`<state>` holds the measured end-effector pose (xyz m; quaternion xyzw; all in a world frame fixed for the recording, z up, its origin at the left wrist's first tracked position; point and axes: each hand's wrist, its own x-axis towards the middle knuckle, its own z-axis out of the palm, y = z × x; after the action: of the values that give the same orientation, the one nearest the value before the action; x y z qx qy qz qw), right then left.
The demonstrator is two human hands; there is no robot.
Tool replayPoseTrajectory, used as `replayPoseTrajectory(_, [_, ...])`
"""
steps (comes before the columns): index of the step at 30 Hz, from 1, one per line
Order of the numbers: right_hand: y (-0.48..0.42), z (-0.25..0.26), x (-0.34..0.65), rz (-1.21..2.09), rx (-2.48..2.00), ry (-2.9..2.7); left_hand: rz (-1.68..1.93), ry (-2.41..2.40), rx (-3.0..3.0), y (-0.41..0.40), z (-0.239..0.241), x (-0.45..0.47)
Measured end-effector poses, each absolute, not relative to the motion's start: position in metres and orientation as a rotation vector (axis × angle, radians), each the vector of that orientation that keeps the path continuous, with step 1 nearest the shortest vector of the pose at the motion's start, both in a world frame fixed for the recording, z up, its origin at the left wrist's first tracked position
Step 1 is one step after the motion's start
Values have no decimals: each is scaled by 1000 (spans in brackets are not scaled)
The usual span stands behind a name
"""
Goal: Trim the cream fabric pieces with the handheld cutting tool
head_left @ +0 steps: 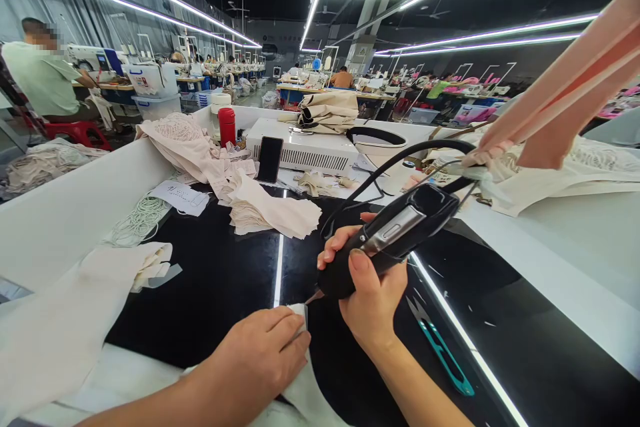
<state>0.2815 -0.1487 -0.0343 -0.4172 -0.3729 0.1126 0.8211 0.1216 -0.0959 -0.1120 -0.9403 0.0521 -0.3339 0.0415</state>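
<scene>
Tool (387,237): black body with a silver panel, held tilted above the desk (215,280), its tip pointing down and left at the cloth (307,387); whether tip and cloth touch, I cannot tell.
Right grip (373,297): clenched around the tool, thumb on the near side, fingers on the far side.
Left grip (265,353): grasping the end of the cloth low over the desk, fingertips just beside the tool's tip.
Cord (425,145): black, arching behind the tool.
Strap (555,93): pink, slanting down from the upper right to a knot near the tool's upper end.
Snips (440,347): teal, lying on the desk to the right of the right grip, blades pointing away.
Stack (275,210): pale fabric pieces, on the desk beyond the 2 hands.
Phone (270,160): upright, leaning on the white box (310,140).
Bottle (227,125): red, standing left of the white box.
String (135,217): tangled heap at the desk's left side.
Co-worker (43,77): seated far left.
</scene>
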Motion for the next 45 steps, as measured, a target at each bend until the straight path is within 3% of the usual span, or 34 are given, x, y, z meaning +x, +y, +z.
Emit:
replayPoseTrajectory(24, [-147,-38,276,210,-821,-894,-1090,70,-2824,-97,-110,119])
replayPoseTrajectory(45, [-145,-37,276,213,-823,-885,-817,116,-2723,-95,-101,116])
